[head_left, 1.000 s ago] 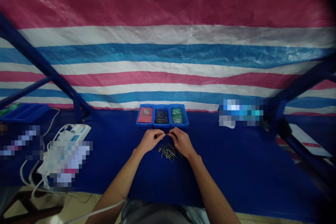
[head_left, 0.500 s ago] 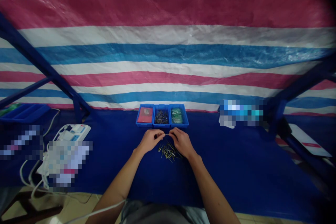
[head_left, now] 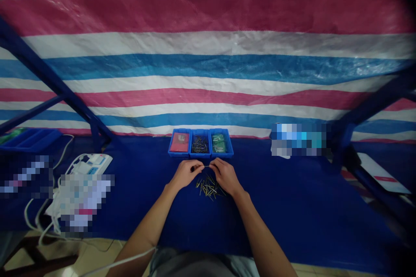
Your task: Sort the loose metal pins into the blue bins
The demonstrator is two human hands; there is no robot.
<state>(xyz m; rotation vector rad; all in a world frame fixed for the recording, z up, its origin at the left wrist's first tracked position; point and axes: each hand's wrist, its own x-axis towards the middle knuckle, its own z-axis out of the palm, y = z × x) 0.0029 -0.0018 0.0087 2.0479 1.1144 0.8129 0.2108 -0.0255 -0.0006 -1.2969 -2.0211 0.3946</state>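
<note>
Both my hands meet above the blue tabletop, in front of three joined blue bins (head_left: 200,155). Between the fingertips of my left hand (head_left: 186,174) and my right hand (head_left: 225,176) runs a thin metal rod (head_left: 207,166), pinched at each end and held level. Just below the hands lies a loose pile of thin brass-coloured and dark rods (head_left: 209,187). Dark thin metal pieces (head_left: 199,144) fill the middle bin. A red flat item (head_left: 179,143) is in the left bin, and green and clear pieces (head_left: 219,143) are in the right one.
A white power strip (head_left: 100,163) with cables sits to the left, beside blurred-out items. A blue divided tray (head_left: 35,139) stands farther left. Blue frame bars (head_left: 74,97) slope on both sides, and a striped sheet (head_left: 208,69) hangs behind. A white flat object (head_left: 380,172) is at the right.
</note>
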